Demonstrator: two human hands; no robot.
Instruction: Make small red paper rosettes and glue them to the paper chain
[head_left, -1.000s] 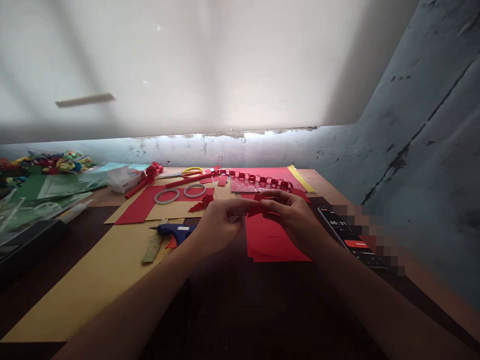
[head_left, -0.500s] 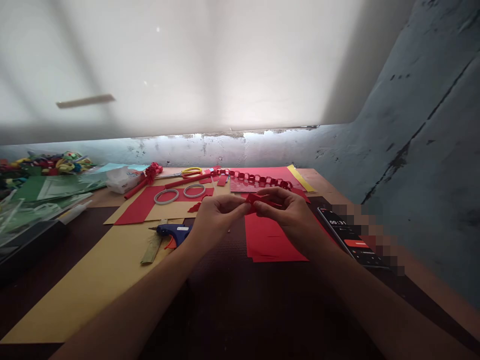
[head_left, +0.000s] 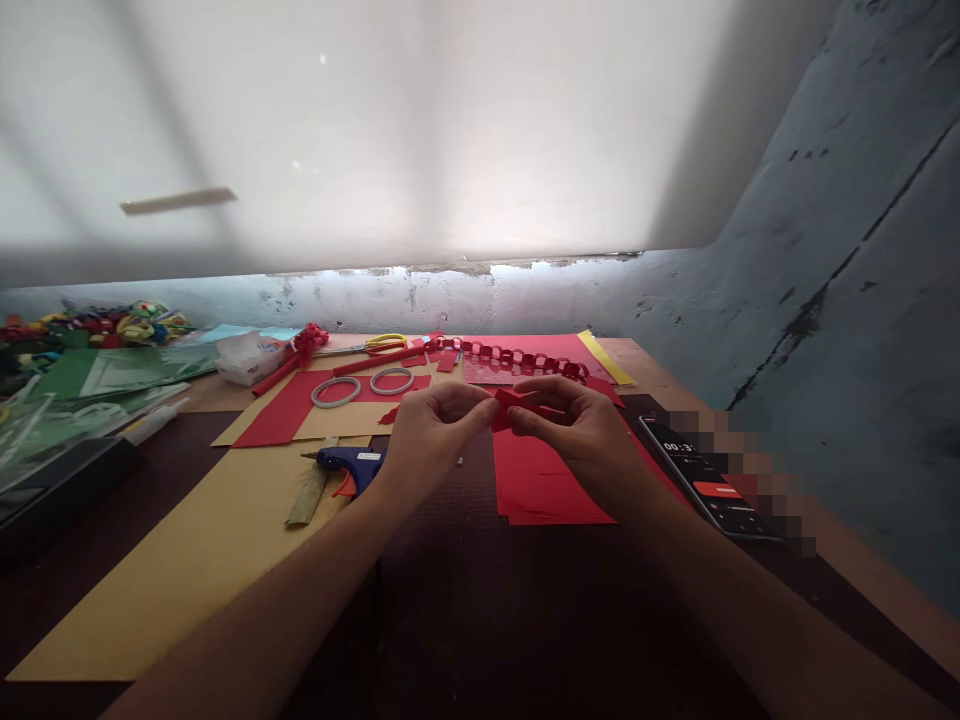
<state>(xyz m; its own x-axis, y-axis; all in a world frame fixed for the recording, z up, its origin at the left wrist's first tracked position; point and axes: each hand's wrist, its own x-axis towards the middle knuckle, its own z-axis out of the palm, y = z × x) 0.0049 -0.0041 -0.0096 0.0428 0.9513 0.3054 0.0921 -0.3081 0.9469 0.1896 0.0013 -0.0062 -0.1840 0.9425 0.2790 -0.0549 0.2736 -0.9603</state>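
While pinched, fingers (head_left: 480, 409) hold red paper (head_left: 517, 404).

Glue gun (head_left: 352, 462) left of paper stack (head_left: 544, 485); phone (head_left: 709, 480) right; 2 rings (head_left: 364, 386) behind.

The small folded piece (head_left: 517, 408) looks like matt red paper, as do the flat sheets (head_left: 544, 485) and the paper chain (head_left: 517, 357). The glue gun (head_left: 352, 462) is glossy blue plastic. The phone (head_left: 709, 480) has a smooth glassy screen. The tabletop (head_left: 465, 610) is dark and dull.
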